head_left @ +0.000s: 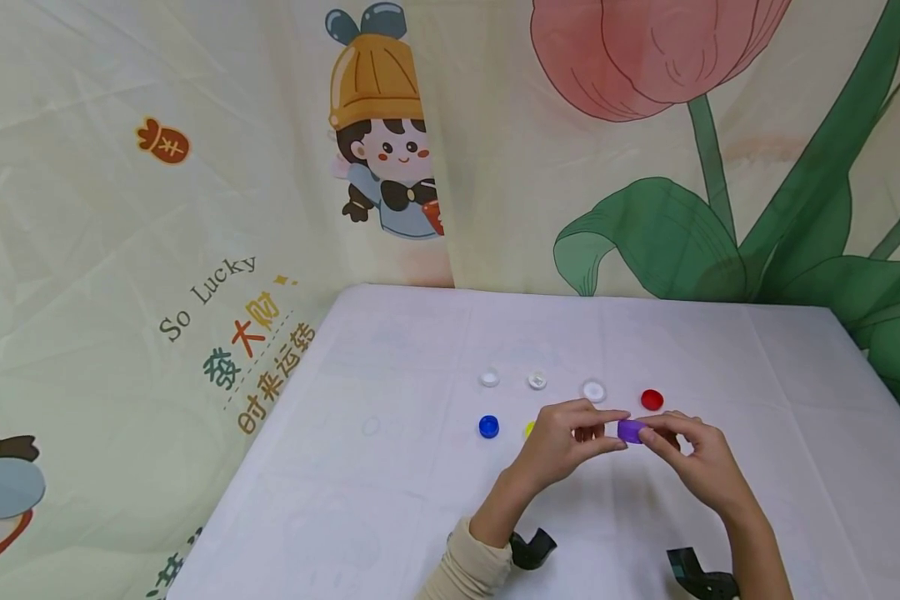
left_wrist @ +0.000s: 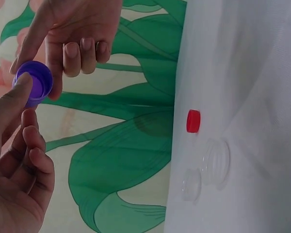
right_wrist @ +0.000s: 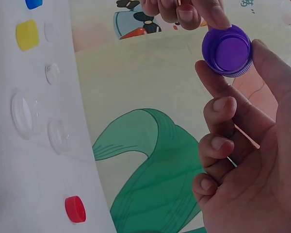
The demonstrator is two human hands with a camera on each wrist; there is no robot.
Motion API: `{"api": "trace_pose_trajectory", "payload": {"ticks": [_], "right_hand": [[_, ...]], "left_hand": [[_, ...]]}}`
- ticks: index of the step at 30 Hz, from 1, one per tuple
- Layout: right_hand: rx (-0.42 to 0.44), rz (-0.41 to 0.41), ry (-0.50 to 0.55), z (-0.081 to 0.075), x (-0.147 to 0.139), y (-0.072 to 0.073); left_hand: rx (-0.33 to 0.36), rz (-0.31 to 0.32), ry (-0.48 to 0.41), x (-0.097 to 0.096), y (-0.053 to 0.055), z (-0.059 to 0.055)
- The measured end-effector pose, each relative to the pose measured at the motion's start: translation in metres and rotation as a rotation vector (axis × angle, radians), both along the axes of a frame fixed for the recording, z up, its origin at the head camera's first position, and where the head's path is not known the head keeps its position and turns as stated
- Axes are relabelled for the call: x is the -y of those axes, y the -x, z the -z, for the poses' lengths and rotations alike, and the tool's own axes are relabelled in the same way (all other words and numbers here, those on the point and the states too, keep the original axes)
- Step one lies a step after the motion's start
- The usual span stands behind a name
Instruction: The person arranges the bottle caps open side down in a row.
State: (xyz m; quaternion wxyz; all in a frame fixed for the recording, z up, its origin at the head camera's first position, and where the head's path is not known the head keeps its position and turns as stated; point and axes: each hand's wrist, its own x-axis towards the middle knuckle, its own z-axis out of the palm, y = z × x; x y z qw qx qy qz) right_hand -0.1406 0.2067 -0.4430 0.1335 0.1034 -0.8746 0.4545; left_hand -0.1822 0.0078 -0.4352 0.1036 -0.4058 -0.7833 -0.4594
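Above the table, both hands meet at a purple bottle cap [head_left: 630, 431]. My left hand [head_left: 562, 442] pinches it on one side between thumb and forefinger, and my right hand [head_left: 693, 462] pinches the opposite side the same way. The remaining fingers of each hand are curled loosely. In the right wrist view, the hollow inside of the purple cap [right_wrist: 233, 51] faces the camera, and the left thumb [right_wrist: 216, 14] lies at its rim. A yellow cap [head_left: 529, 427] is partly hidden behind the left hand; a red cap [head_left: 652, 400] lies just beyond the right hand.
A blue cap [head_left: 488, 427] lies left of the hands on the white-covered table [head_left: 330, 500]. Farther back are a whitish cap [head_left: 489, 377], a small white cap [head_left: 537, 381] and a clear ringed cap [head_left: 593, 390]. A printed curtain [head_left: 495, 167] hangs behind the table.
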Motion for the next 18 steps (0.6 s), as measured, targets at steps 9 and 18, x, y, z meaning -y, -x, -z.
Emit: {"api": "trace_pose_trajectory", "payload": {"ticks": [9,18], "right_hand": [[-0.091,0.005,0.015,0.029,-0.012,0.012],[-0.164,-0.052,0.062,0.074,-0.032,0.032]], "left_hand": [[0.017,-0.036,0.007,-0.002,0.002,0.006],[-0.003,-0.057,0.010,-0.004,0.004,0.009]]}}
